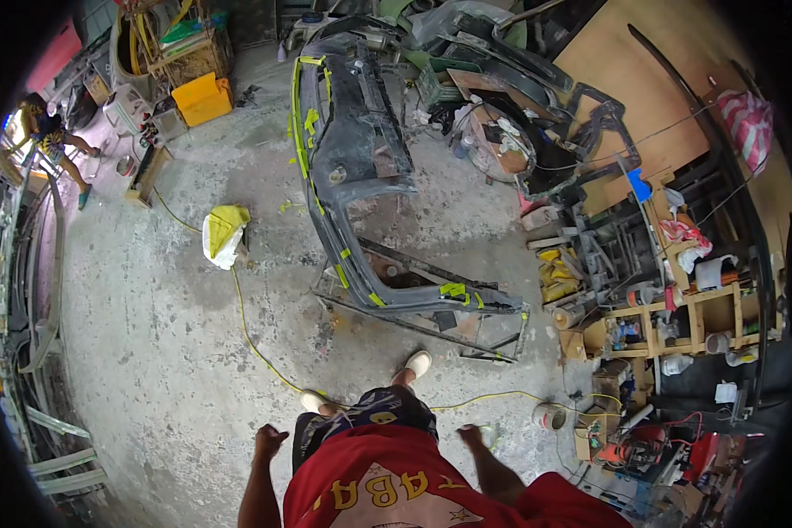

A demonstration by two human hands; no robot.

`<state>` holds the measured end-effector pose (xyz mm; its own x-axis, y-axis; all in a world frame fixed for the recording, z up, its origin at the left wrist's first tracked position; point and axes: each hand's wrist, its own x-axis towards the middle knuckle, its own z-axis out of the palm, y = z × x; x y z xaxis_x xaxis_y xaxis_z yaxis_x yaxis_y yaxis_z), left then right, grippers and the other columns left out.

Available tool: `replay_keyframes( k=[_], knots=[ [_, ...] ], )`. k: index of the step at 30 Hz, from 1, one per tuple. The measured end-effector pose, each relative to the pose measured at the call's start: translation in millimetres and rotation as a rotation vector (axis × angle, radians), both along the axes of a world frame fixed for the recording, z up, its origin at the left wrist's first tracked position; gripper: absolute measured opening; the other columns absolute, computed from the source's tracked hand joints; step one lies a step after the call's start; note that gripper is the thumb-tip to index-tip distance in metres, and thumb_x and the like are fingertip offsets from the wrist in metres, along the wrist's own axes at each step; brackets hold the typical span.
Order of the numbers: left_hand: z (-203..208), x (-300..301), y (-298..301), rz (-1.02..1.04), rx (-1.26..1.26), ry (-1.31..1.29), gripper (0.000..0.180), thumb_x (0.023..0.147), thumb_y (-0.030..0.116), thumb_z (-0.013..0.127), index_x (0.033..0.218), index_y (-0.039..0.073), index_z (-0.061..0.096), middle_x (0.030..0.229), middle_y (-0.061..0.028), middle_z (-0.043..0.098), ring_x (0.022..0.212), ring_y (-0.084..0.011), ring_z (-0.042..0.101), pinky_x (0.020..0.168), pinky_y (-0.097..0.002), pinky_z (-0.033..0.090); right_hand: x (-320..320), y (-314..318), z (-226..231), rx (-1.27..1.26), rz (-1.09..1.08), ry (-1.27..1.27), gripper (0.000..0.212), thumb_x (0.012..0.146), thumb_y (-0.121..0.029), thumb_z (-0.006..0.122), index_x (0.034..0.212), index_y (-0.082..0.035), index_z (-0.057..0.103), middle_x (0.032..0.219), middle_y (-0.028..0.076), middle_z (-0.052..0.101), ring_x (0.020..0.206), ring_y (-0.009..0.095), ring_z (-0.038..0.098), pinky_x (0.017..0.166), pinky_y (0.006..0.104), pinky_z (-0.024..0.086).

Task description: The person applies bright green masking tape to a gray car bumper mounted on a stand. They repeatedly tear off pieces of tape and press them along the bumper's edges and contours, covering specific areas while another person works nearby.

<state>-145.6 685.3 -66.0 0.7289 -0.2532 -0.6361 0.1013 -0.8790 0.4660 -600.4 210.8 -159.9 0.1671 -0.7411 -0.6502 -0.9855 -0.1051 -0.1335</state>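
Note:
My left hand (270,440) hangs beside my hip, its fingers curled with nothing visible in them. On the other side, my right hand (471,436) hangs low, fingers loosely curled, and also shows nothing held. Neither hand touches any object. Ahead of my feet, a large dark grey vehicle body panel (339,251), probably a bumper, bears strips of yellow-green tape (304,167). Its near end lies over a thin metal frame stand (414,327). Both hands are well apart from the panel.
A yellow hose (248,339) crosses the floor by my feet, near a white and yellow bag (225,236). Wooden shelves (695,321) with containers stand right, near a bucket (550,415). Another person (55,141) is at far left, near a yellow crate (202,99).

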Motion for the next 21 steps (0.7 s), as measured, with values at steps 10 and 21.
replay_keyframes(
  k=[10,21],
  knots=[
    [-9.6,97.6,179.7,0.431,-0.009,0.172,0.033,0.077,0.015,0.088,0.074,-0.003,0.060,0.061,-0.0151,0.067,0.043,-0.0204,0.063,0.039,-0.0363,0.052,236.6,63.1,105.6,0.717,0.031,-0.332,0.029,0.095,-0.001,0.060,0.121,-0.007,0.070,0.120,0.006,0.074,0.096,0.020,0.072,0.078,0.0350,0.057],
    [26.1,239.1,41.1,0.272,-0.233,0.003,0.035,0.080,0.026,0.088,0.080,0.000,0.064,0.068,-0.0122,0.069,0.056,-0.0198,0.068,0.053,-0.0344,0.055,411.0,14.4,57.9,0.843,-0.041,-0.202,0.034,0.092,-0.042,0.071,0.114,-0.016,0.077,0.100,0.003,0.076,0.079,0.021,0.071,0.067,0.0395,0.056]
  ],
)
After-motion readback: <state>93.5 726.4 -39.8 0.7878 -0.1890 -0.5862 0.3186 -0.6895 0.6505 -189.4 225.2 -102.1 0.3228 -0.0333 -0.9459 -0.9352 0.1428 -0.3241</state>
